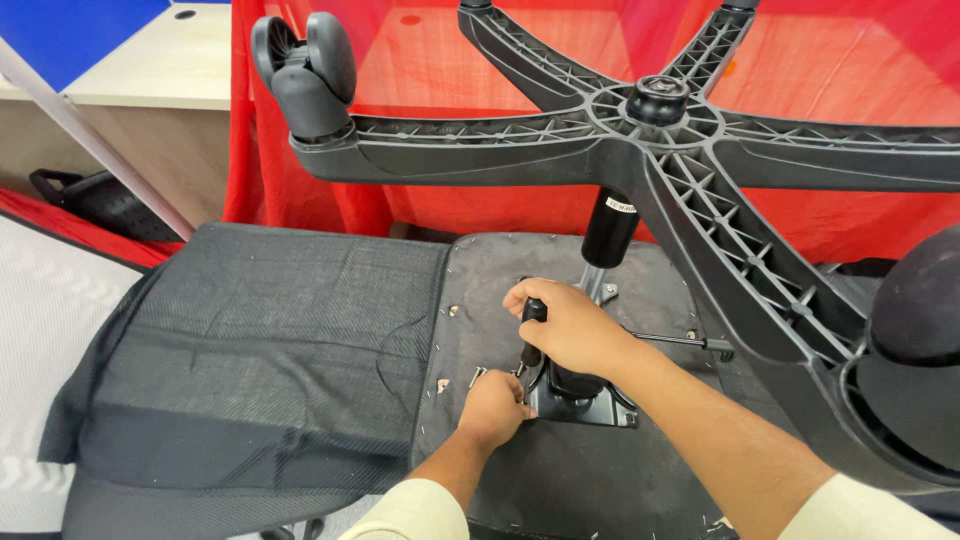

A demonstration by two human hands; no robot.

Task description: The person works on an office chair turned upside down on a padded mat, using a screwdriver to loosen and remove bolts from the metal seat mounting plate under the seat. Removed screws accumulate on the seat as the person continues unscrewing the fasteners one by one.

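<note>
An office chair lies upside down, its black five-arm base raised toward me. The gas cylinder runs down to a black metal mounting plate on the seat's underside. My right hand grips the black handle of a screwdriver, held nearly upright with its tip at the plate's left corner. My left hand is closed at the same corner, fingers pinched beside the tip. What it pinches is hidden.
Loose black fabric is peeled off the seat to the left. Casters stand at top left and near right. A red cloth hangs behind. A thin lever sticks out right of the plate.
</note>
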